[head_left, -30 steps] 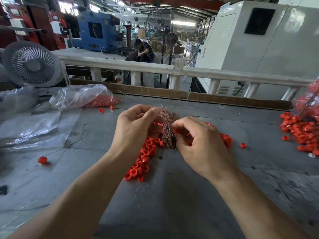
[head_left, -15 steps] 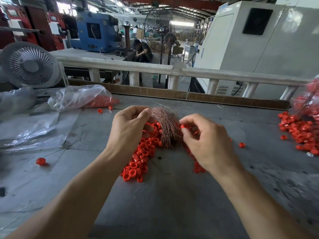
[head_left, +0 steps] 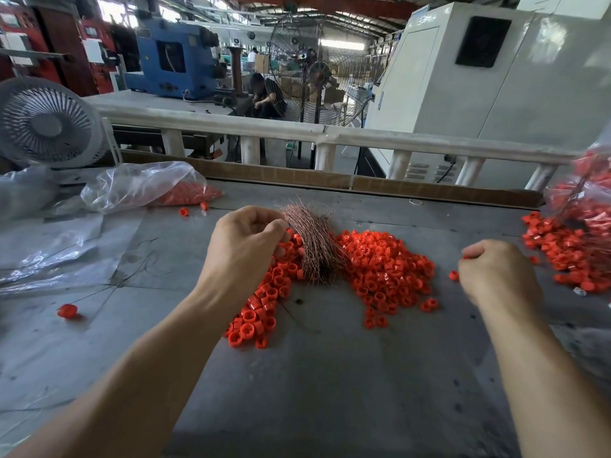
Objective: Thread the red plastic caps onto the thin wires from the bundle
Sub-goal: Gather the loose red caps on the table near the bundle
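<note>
Now keep left hand (head_left: 246,241) pinched on wire bundle (head_left: 314,241); bring right hand's (head_left: 497,276) grip, closed on red cap (head_left: 466,257), back.

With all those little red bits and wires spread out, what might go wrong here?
Loose red caps lie heaped beside the wire bundle; a nudge from the left hand might scatter them. The right hand seems to pinch something small and red, which could slip. Fine wire ends splay out and may snag or prick fingers.

Copper wire bundle (head_left: 314,246) lying fanned on counter (head_left: 330,375); red caps (head_left: 383,266) heaped either side, touching bundle, loose ring-shaped, some scattered
</note>
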Motion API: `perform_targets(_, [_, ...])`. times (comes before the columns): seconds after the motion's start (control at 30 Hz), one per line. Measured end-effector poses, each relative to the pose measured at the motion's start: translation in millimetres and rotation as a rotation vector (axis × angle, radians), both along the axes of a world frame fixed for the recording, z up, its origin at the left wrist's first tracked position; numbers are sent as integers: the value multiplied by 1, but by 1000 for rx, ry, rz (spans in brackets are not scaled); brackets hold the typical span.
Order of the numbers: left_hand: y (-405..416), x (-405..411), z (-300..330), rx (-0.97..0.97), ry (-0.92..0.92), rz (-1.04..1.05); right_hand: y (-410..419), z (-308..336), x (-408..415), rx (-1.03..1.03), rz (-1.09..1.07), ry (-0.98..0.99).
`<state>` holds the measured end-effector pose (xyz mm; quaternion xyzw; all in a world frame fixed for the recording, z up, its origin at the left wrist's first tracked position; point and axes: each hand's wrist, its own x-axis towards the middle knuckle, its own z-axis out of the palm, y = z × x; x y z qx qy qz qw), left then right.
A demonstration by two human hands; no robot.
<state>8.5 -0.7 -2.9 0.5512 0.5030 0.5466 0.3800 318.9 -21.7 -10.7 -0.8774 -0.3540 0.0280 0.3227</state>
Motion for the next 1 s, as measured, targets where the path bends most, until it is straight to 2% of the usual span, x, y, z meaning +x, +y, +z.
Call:
perform_targets(0.27, [1,-4,-1,-2,59,-1,-3,0,2,-91,21,24])
perform_targets(0.4, [0,-5,-1,19,140,26,-2,3,-7,-25,66,-74])
perform_targets(0.47, [1,-7,-1,45,227,54,-1,6,-18,114,155,-105])
perform_targets(0.57, [1,-8,-1,95,469,100,-4,9,-46,286,392,-91])
perform_targets(0.73, [0,-7,-4,120,669,80,-10,4,-85,204,807,-133])
perform_targets(1.0, [-8,5,-5,40,888,-123,-14,-1,-110,304,971,-181])
